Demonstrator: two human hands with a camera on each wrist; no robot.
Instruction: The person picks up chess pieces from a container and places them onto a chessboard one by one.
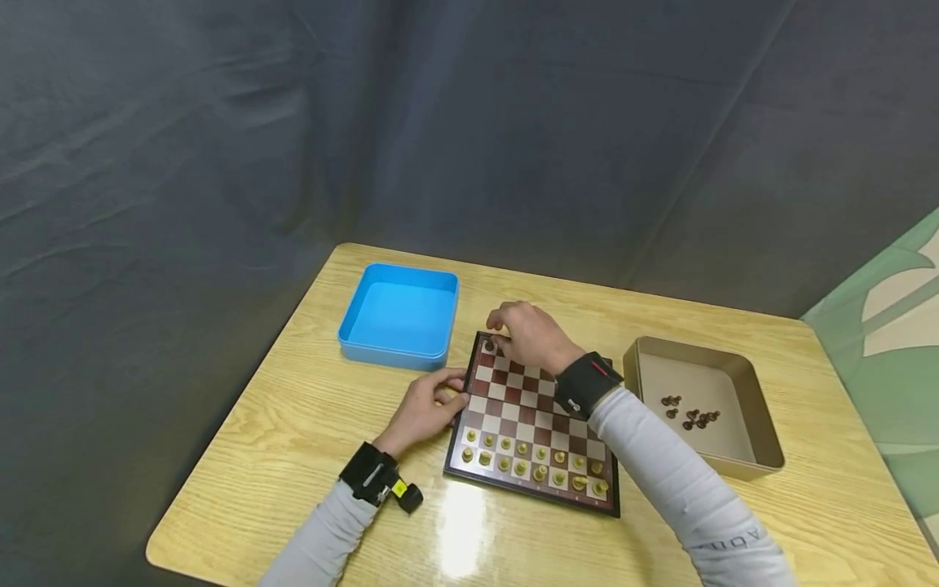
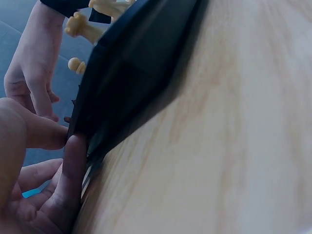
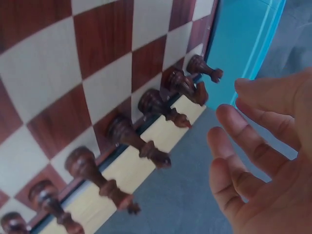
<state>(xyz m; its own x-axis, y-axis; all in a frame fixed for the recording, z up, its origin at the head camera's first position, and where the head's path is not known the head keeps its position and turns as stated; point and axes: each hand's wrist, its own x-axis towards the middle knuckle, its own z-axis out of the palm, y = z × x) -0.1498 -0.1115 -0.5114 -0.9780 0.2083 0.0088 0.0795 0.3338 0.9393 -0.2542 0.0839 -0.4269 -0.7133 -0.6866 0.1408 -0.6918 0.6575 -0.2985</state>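
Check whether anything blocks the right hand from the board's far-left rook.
Nothing visible does: the right wrist view shows only open space between the right hand and the rook. The knight stands beside the rook, not between them.

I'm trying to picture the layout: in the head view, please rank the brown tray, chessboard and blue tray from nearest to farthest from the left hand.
1. Chessboard: left edge pinched by the left hand.
2. Blue tray: beyond the hand, far left.
3. Brown tray: on the right, past the chessboard.
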